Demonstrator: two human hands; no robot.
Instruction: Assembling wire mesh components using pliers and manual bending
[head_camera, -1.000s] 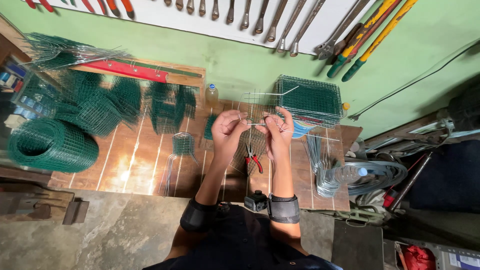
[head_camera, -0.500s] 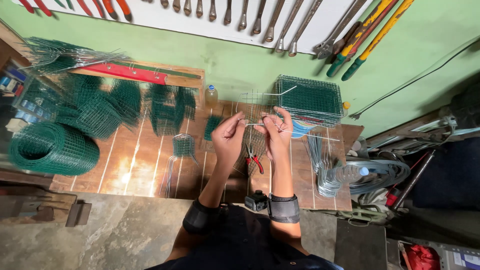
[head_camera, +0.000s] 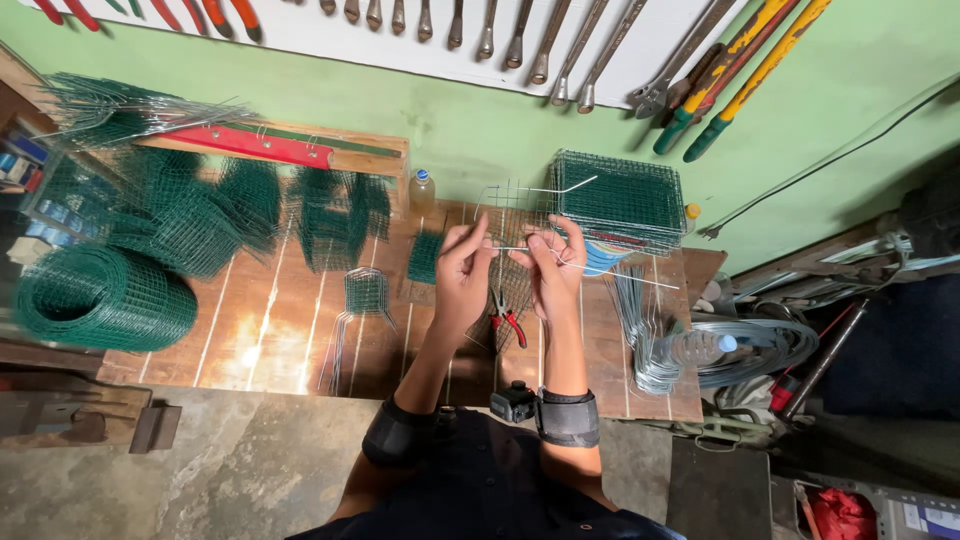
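A: What are the hands doing over the wooden workbench (head_camera: 250, 330)?

B: Both are raised above its middle, close together. The left hand (head_camera: 462, 268) is pinched narrow on a thin wire (head_camera: 520, 249) that runs across to the right hand (head_camera: 551, 268), whose fingers are curled tight about the same wire and a piece of bare wire mesh (head_camera: 505, 205) that stands behind them. Held up like that, the small joint sits plainly in the person's sight, I would judge.

A: And the mesh itself, where is it on the bench?

B: Off the bench top, lifted in the fingers, near the back edge. Just right of it, against the green wall, sits a finished green mesh cage (head_camera: 618, 200).

A: Any tool near?

B: Red-handled pliers (head_camera: 505, 318) lie flat on the bench directly below the hands, neither hand touching them. Put there, they seem kept within easy reach.

A: What else is on the bench?

B: At its left end lies a big roll of green mesh (head_camera: 100, 298), well apart from the hands. Cut green mesh pieces (head_camera: 335, 215) stand in a loose group toward the back left. A bundle of bent grey wires (head_camera: 640, 320) lies along the right end, beside the right forearm, likely as stock. A small clear bottle (head_camera: 422, 188) stands at the back edge, left of the lifted mesh
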